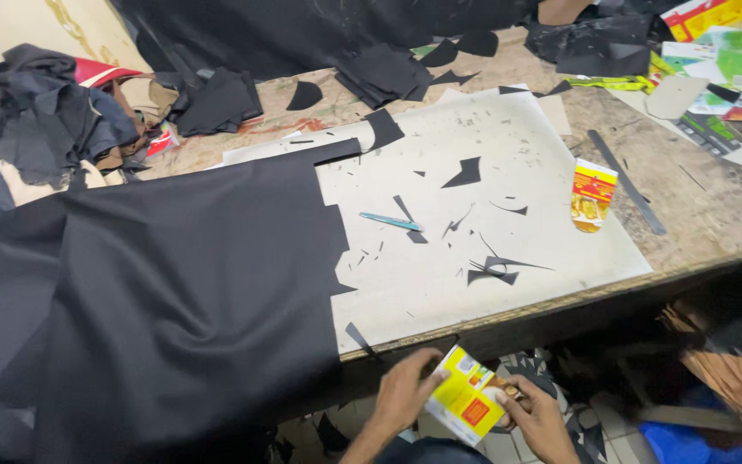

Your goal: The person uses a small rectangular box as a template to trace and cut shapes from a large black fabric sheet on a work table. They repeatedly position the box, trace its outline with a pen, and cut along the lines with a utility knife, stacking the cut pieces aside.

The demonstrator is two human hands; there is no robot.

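Head view: both hands low in frame, below the table's [714,223] front edge, over the floor. Left hand [405,397] fingers curled round the left end of a small yellow carton [467,406], thumb on top. Right hand [536,414] closed on the carton's right end, fingers wrapped under it; something small and brownish sits at its fingertips, too small to tell what. Carton tilted, held between the two hands, just off the table's front edge. On the table: big black fabric [173,292] covers the left half and hangs over the front edge, its right edge cut in steps. Pale board [543,163] lies mid-table under the fabric's right edge, reaching near the front edge. Teal knife [391,222] lies on the board near its middle, just beside the fabric's cut edge. Black scraps [491,268] scattered over the board, thickest toward the front. Second carton [592,196], yellow and red, stands at the board's right edge. Dark ruler [627,182] lies diagonal just right of it on bare table. Stacks of black cut pieces [384,73] along the back edge. Clothes pile [36,129] at the back-left corner. Coloured packaging [723,51] at the back-right corner.
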